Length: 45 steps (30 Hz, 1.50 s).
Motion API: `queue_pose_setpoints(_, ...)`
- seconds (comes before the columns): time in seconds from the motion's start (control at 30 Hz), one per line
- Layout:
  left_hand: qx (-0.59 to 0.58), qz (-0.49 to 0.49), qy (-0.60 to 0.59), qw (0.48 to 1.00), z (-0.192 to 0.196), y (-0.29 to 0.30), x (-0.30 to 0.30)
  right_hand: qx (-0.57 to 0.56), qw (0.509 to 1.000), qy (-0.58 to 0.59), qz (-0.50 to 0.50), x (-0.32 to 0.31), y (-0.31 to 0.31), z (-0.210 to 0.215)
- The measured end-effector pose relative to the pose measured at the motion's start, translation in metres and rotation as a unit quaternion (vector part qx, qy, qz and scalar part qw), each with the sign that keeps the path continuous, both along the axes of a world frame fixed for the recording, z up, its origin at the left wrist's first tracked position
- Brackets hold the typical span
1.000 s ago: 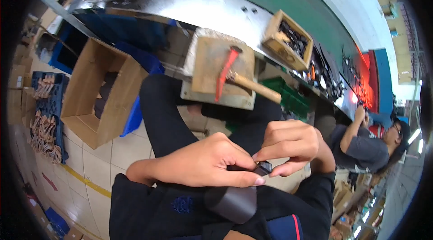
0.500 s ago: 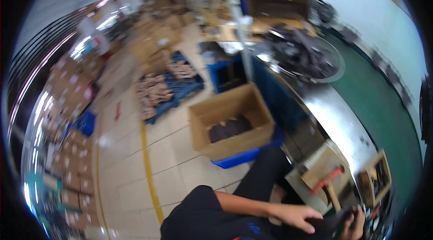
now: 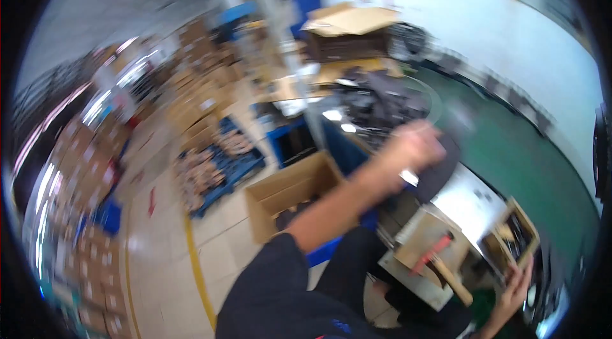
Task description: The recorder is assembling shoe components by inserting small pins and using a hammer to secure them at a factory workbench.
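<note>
My left hand (image 3: 417, 146), smeared by motion, is raised over the metal bench with the arm stretched forward. It is closed on a dark grey flat piece (image 3: 440, 164), bendy-looking and rounded, which hangs from the fingers. My right hand (image 3: 517, 291) is low at the right, its fingers stretched out beside a small wooden box (image 3: 513, 234) of dark items; nothing shows in it. Between the hands a hammer (image 3: 451, 280) with a wooden handle and red head lies on a brownish board (image 3: 408, 253). Beyond my left hand is a heap of dark grey pieces (image 3: 376, 100).
An open cardboard box (image 3: 264, 202) with dark pieces stands on a blue crate (image 3: 319, 253) left of my knees. Behind it is a blue pallet (image 3: 239, 170) with tan pieces. A metal post (image 3: 299, 84) rises by the bench. Stacked cartons (image 3: 95, 262) line the left.
My left hand has swung from my lap up and forward over the bench with the dark piece. My right hand has let go of it and opened. The view has shifted.
</note>
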<state>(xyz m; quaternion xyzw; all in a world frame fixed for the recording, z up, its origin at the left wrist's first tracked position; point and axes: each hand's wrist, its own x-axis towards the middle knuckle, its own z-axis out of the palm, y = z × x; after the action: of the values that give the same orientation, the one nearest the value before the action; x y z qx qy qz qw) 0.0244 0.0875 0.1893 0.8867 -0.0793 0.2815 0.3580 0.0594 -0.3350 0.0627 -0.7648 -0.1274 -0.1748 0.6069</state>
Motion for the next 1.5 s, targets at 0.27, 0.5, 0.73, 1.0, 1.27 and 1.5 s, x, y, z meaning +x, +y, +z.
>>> queue_pose_setpoints(0.27, -0.167, 0.404, -0.118, 0.892, 0.022, 0.25, 0.051, 0.061, 0.995, 0.046, -0.063, 0.019, -0.041, 0.005)
queue_pose_setpoints(0.5, -0.29, 0.115, 0.014, 0.95, -0.079, 0.04, 0.084, -0.435, 0.775, 0.083, -0.451, 0.11, -0.213, -0.04)
queue_pose_setpoints(0.73, 0.073, 0.082, -0.048, 0.993, -0.061, -0.057, 0.048, -0.39, 0.806, -0.224, -0.384, 0.129, -0.153, 0.036)
queue_pose_setpoints(1.0, 0.008, -0.193, -0.024, 0.981, -0.014, -0.155, 0.009, -0.44, 0.742, -0.504, 0.047, 0.014, 0.056, 0.137)
queue_pose_setpoints(1.27, -0.342, -0.149, 0.125, 0.92, -0.101, -0.107, -0.077, -0.45, 0.879, -0.042, 0.154, -0.047, 0.09, -0.015)
queue_pose_setpoints(1.5, -0.183, -0.09, 0.062, 0.977, -0.146, -0.098, -0.03, -0.408, 0.905, 0.098, 0.073, -0.103, 0.002, -0.078)
